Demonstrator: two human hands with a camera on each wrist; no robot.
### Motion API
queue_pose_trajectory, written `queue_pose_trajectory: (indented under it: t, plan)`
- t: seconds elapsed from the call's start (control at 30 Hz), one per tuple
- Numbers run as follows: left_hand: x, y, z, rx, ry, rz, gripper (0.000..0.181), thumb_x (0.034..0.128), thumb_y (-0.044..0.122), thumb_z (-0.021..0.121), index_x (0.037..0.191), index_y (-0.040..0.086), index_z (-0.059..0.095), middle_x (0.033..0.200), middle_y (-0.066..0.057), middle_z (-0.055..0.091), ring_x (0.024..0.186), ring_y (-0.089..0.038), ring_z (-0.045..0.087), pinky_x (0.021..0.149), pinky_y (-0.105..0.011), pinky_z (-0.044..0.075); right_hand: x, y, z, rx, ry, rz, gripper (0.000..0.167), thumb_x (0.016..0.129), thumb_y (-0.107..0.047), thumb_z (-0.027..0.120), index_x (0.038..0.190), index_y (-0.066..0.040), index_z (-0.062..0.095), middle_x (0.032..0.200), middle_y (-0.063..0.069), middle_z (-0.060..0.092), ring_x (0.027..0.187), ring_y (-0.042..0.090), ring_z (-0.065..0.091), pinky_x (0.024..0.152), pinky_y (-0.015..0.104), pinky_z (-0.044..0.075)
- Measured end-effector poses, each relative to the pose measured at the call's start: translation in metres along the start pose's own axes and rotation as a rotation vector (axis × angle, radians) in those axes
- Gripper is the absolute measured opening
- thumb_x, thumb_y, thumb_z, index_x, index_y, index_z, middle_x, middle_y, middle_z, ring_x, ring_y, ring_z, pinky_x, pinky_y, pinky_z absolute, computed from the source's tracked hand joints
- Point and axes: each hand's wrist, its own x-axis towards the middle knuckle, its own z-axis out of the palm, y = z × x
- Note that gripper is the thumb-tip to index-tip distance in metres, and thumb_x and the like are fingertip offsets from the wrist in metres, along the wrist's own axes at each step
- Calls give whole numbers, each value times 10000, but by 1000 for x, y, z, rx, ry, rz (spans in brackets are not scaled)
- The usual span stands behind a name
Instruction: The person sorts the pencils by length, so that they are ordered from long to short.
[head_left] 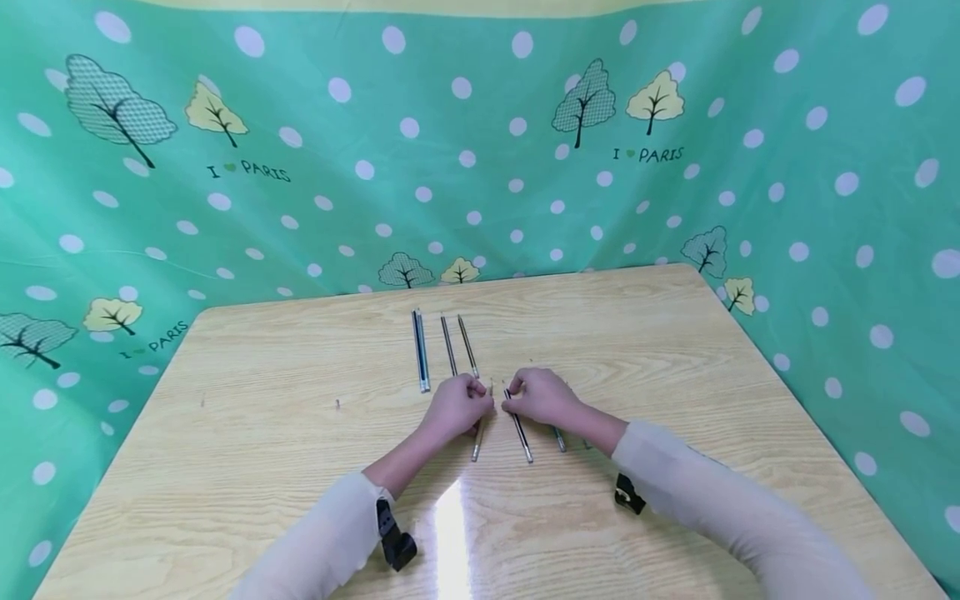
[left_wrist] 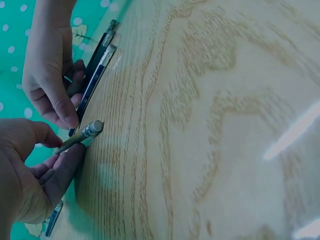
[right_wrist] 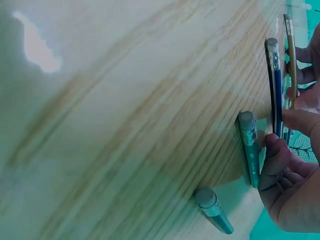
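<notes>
My left hand (head_left: 454, 408) pinches a yellowish pencil (head_left: 477, 444) between thumb and fingers, its eraser end towards me. In the left wrist view that pencil's eraser end (left_wrist: 93, 128) sticks out past the fingertips. Close by on the right, my right hand (head_left: 546, 398) pinches a dark striped pencil (head_left: 522, 435) near its far end. The right wrist view shows this pencil (right_wrist: 277, 90) as dark blue with a metal-banded eraser; whether it touches the table cannot be told. Beside the right hand lie two green-looking pencils (right_wrist: 250, 150), partly hidden by the arm in the head view.
Further back on the wooden table (head_left: 262, 433) lie a pair of blue pencils (head_left: 421, 350) side by side, a dark pencil (head_left: 448, 343) and another dark pencil (head_left: 467, 344). A green dotted cloth (head_left: 465, 150) hangs behind the table and along its sides.
</notes>
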Motion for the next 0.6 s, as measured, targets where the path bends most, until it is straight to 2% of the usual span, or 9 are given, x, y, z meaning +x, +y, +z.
queue_pose_trajectory:
  t: [0.13,0.23,0.37,0.47,0.6]
  plan:
    - [-1,0,-2,-42,-3,-10,227,823,116,630,1011,-2,582,896,-106,621,604,-157,601,500,-277,578,1,-1,1,30,7,24,233,796,-249,727,932,-75,653,521,-64,405,472,71,353,430,181,287]
    - [-2,-1,-3,-61,-2,-14,231,832,121,623,1019,-8,583,900,-114,622,584,-164,603,501,-285,580,1,-3,1,32,16,32,215,790,-235,732,919,-79,658,568,-42,488,498,84,390,451,188,319]
    - [-1,-3,-4,-83,2,-19,226,830,117,618,1016,-6,585,896,-108,625,565,-157,601,501,-289,581,2,-4,2,25,33,28,192,778,-207,735,904,-77,668,748,-1,639,578,103,471,507,200,381]
    - [-1,-4,-4,-104,6,-16,225,825,113,622,1012,-5,584,890,-107,626,557,-153,597,500,-294,582,3,-4,2,23,45,24,176,768,-186,731,895,-76,675,841,27,676,624,116,507,544,203,410]
    - [0,-5,-4,-130,14,-24,225,822,121,630,1007,0,586,879,-105,632,543,-151,599,496,-302,582,3,-4,2,18,52,24,163,764,-181,726,879,-78,673,832,33,678,631,125,516,564,213,429]
